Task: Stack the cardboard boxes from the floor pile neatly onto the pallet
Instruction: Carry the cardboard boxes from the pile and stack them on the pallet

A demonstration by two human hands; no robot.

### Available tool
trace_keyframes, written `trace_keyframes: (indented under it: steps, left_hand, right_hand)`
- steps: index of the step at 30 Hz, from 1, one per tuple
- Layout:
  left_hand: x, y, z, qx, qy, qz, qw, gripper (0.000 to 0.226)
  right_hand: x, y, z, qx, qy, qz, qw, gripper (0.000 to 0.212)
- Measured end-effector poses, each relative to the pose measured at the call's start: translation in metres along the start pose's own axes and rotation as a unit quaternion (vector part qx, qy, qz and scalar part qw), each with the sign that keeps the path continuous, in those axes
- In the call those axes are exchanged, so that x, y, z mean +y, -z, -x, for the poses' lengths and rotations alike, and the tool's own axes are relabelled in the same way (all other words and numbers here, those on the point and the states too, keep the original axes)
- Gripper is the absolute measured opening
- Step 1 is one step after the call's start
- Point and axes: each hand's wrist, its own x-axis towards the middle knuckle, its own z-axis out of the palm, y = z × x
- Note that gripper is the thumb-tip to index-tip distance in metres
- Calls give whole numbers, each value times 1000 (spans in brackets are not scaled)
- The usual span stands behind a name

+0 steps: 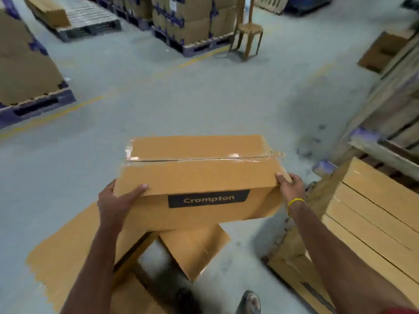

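I hold a taped brown cardboard box (199,177) with a black "Crompton" label in the air in front of me. My left hand (118,200) grips its near left corner, thumb on top. My right hand (289,186), with a yellow band at the wrist, grips its right end. Below the held box lie more boxes of the floor pile (68,252), one of them tilted (195,250). To my right, a stack of flat boxes (371,214) sits on a wooden pallet (288,257).
Loaded pallets stand at the left (27,82) and at the back (192,26). A wooden stool (248,35) is beside the back pallet. Upright wooden pallets (390,105) lean at the right. Grey concrete floor with yellow lines lies ahead. My foot (249,302) shows at the bottom.
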Motion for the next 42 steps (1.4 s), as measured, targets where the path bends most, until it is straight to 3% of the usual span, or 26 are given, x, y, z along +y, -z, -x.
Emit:
trace_keyframes:
  steps: [4, 8, 12, 21, 26, 33, 37, 42]
  left_hand:
    - [43, -112, 27, -121, -52, -17, 991, 82]
    - [72, -213, 100, -244, -87, -22, 966, 58]
    - [88, -296, 200, -341, -114, -41, 932, 57]
    - [80, -418, 417, -438, -149, -60, 885, 78]
    - [70, -454, 489, -472, -142, -95, 865, 91]
    - [85, -507, 517, -514, -171, -130, 830, 89]
    - [113, -545, 507, -491, -185, -121, 843, 60]
    - [139, -581, 478, -467, -191, -119, 856, 68]
  right_hand:
    - [42, 145, -3, 125, -40, -11, 991, 48]
    - [92, 282, 24, 236, -67, -54, 968, 45]
    - [152, 412, 58, 320, -89, -81, 940, 48]
    - [283, 621, 122, 389, -124, -133, 903, 31]
    - [334, 692, 149, 403, -135, -134, 895, 49]
    - [354, 730, 140, 382, -131, -175, 898, 45]
    - [345, 749, 103, 355, -117, -171, 912, 52]
    - [323, 755, 42, 335, -100, -135, 927, 63]
